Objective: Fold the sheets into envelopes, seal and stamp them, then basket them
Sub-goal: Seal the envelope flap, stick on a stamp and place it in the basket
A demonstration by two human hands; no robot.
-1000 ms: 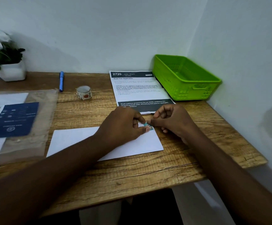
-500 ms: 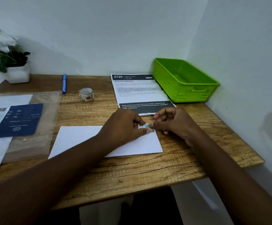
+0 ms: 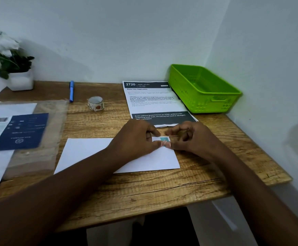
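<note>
Forearms: enter from the near edge, covering part of the envelope (image 3: 84,153), which lies flat on the counter (image 3: 144,192). Left hand (image 3: 135,139) and right hand (image 3: 196,137): thumbs press a teal stamp (image 3: 164,139) at the envelope's far right corner; stamp partly hidden, design unreadable. Beyond: printed sheet (image 3: 151,100), stamp roll (image 3: 95,103), pen (image 3: 71,91). Far right: green basket (image 3: 215,102). Far left: plant (image 3: 7,59), blurred, cut off.

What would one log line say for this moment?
step: stamping | hands: both thumbs press stamp on envelope corner | basket: nothing visible inside
</note>
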